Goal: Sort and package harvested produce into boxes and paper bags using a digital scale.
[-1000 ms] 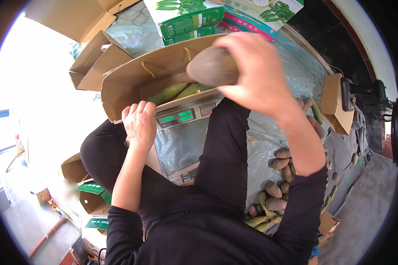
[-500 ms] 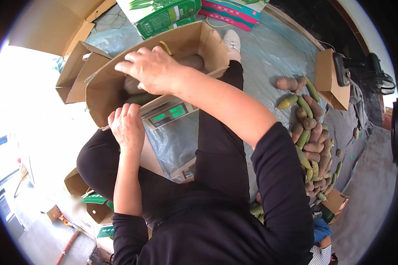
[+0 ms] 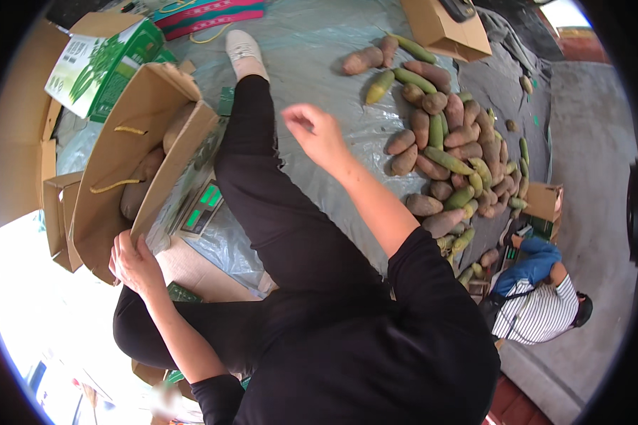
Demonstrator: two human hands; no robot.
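At the left stands an open cardboard box with yellow cord handles; several brownish-red radish-like roots lie inside. My left hand grips the box's near rim, thumb and fingers closed over the edge. A scale with a lit green display shows at the box's right side, partly hidden by it. My right hand hangs above the plastic sheet, to the right of my outstretched leg. Its fingers are loosely bent and apart, with nothing seen in them. The nearest produce is a pile of reddish and green radish-like roots at the right.
Clear plastic sheeting covers the floor. A green and white carton and a pink and teal box stand at the far left. Another cardboard box is beyond the pile. A person in a striped top sits at the right.
My right hand has left the box and swung right over the sheet. My left hand still holds the rim. The view has turned right, bringing more of the pile and the other person in.
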